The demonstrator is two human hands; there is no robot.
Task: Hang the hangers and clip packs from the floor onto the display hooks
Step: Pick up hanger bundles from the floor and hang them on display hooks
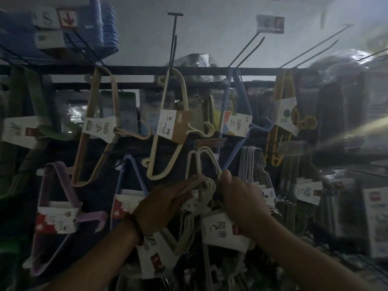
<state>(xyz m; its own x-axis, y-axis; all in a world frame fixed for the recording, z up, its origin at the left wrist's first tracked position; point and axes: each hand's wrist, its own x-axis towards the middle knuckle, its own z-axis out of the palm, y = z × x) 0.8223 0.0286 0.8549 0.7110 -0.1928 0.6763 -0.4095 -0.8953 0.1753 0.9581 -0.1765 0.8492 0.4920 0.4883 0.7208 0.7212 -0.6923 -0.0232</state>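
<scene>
"Low at centre-left, what is the left hand holding?"

"It pinches the white hanger pack by its hooks."

"And the right hand?"

"It grips the same pack just beside. The pack's long axis runs downward, and the hung white hangers sit just above, so it likely goes up."

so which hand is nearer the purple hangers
Left. The left hand is to the right of the purple hangers, gripping the white hangers; the right hand is farther right, on the white hangers' other side.
</scene>
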